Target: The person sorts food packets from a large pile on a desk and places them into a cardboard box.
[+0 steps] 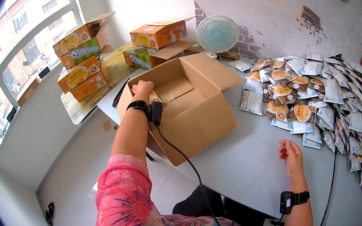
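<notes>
My left hand [142, 89] reaches over the near rim of an open brown cardboard box [200, 119] and closes on a small packet [155, 98] just inside it. A black wrist device with a cable sits on that wrist. My right hand [292, 156] rests on the grey table [250, 168] with fingers loosely curled and nothing in it, a short way from a big pile of flat snack packets [314, 93], orange-brown and white. That wrist also carries a black device.
A small white fan [217, 34] stands behind the box. Several orange and green cartons [81, 57] are stacked on a side table by the window, with more such cartons [158, 39] behind the box. A black cable [188, 163] hangs off the table's front edge.
</notes>
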The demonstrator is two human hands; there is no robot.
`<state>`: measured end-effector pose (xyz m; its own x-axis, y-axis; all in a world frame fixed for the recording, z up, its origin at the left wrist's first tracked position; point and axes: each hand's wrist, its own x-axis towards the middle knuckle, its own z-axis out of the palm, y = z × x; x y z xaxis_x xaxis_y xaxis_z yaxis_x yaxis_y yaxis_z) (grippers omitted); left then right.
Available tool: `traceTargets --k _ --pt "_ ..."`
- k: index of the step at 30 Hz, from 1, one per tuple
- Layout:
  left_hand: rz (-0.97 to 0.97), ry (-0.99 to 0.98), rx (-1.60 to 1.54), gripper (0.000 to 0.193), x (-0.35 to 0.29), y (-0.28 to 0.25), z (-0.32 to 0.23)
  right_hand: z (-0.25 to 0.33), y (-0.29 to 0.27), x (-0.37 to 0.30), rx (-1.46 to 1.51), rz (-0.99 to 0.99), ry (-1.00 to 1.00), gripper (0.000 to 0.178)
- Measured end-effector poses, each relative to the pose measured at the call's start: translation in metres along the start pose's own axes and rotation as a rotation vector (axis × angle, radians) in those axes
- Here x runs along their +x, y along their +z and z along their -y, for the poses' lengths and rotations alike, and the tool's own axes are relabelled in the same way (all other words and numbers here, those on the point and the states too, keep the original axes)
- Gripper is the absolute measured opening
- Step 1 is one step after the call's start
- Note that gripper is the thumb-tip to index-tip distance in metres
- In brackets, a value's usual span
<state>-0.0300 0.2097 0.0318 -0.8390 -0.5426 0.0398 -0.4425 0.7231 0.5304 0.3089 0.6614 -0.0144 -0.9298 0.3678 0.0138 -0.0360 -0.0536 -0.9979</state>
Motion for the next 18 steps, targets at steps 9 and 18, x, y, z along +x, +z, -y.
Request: traceTargets --k 9,18 --pt "0.387 0.242 -0.994 0.034 -0.089 -0.068 -0.032 -0.014 0.012 0.014 0.093 0.159 0.036 0.03" --pt "0.916 0.732 -1.051 0.03 -0.263 0.009 -0.145 -0.006 0.001 0.011 0.235 0.077 0.095 0.03"
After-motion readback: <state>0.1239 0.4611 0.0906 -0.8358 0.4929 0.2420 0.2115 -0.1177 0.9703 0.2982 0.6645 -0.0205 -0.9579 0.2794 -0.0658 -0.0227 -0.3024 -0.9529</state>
